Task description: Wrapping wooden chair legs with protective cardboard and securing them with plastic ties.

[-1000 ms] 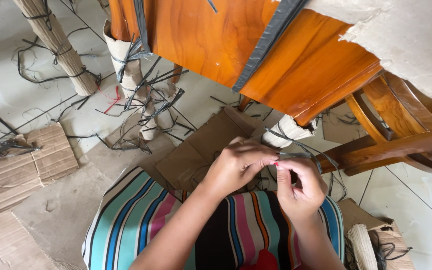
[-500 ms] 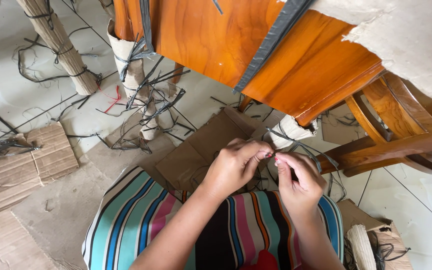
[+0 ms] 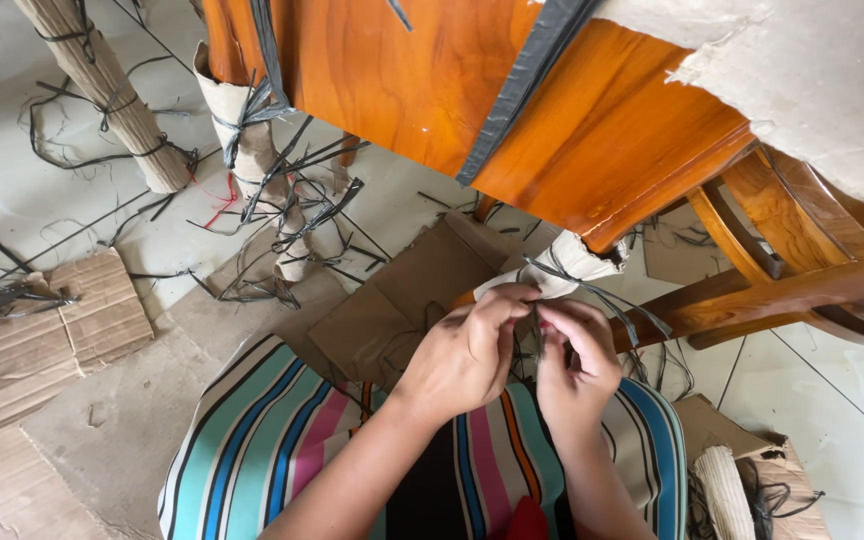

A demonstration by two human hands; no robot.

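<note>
Pale concrete floor (image 3: 42,190), littered w/ cut black strap ends, is seen from above, w/ an overturned orange-brown wooden chair (image 3: 512,110) filling the upper frame; all positions are given rel. to this chair. Just below the chair's nearer paper-wrapped leg (image 3: 562,262), both hands are brought together over a striped cloth (image 3: 262,440) on the lap. The left hand (image 3: 467,355) is curled nearly closed, thumb and forefinger pinched on a thin black plastic strap (image 3: 592,295); the right hand (image 3: 577,360) is likewise curled, fingertips pinched on the same strap at approx. the same spot, hands touching. Whether a knot is formed betw. the fingers cannot be told, as it is hidden. For the step to be done well, the strap is best kept taut against the wrapping, w/ the pinch held close to the leg so slack is not let back in; loose tails are best kept clear of the fingers. To the chair's left, a second wrapped leg (image 3: 252,150) bristling w/ strap ends and a corrugated-wrapped leg (image 3: 112,100) are seen. Flat cardboard (image 3: 412,300) lies under the chair, more cardboard pieces (image 3: 62,330) far left. Access is judged to be crowded by the stray straps hanging beside the nearer leg and by the chair's rail (image 3: 752,300) to the right.
</note>
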